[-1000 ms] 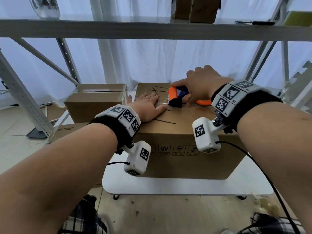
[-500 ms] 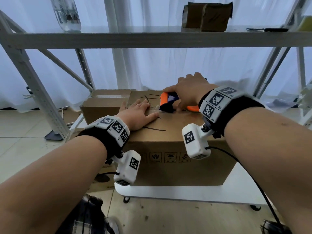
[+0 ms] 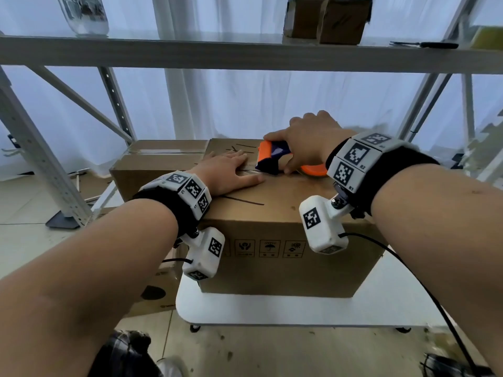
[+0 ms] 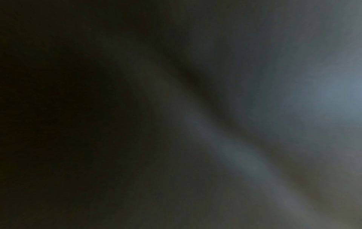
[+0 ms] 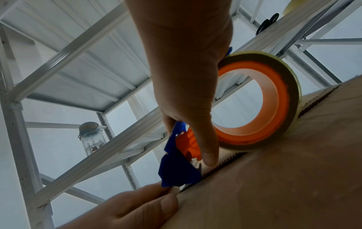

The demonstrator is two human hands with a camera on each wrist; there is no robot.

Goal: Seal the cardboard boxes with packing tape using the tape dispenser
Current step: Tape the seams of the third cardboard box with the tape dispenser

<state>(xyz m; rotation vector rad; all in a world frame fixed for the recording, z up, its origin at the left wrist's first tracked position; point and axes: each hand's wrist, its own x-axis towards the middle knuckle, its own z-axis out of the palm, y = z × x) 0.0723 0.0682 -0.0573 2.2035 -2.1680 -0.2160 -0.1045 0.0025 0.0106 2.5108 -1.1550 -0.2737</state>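
Note:
A large cardboard box (image 3: 272,229) stands on a white cart (image 3: 272,308), its top marked with black lines. My left hand (image 3: 228,175) lies flat on the box top with straight fingers, right by the centre seam. My right hand (image 3: 307,148) grips the orange and blue tape dispenser (image 3: 272,159), whose blade end touches the seam beside the left fingertips. In the right wrist view the dispenser (image 5: 184,156) carries a tape roll (image 5: 274,99) on an orange core, resting on the box (image 5: 284,178), and my left hand (image 5: 137,207) shows at the bottom. The left wrist view is dark and blurred.
A second taped cardboard box (image 3: 152,164) sits behind on the left, another one (image 3: 152,292) lower down. A metal shelf (image 3: 245,53) crosses overhead with two small boxes (image 3: 326,20), a glass jar (image 3: 84,14) and scissors (image 3: 424,44). Shelf posts (image 3: 38,159) stand left.
The head view has tilted up and shifted. Both hands stay on the box top, with the dispenser still at the seam beside the left fingers.

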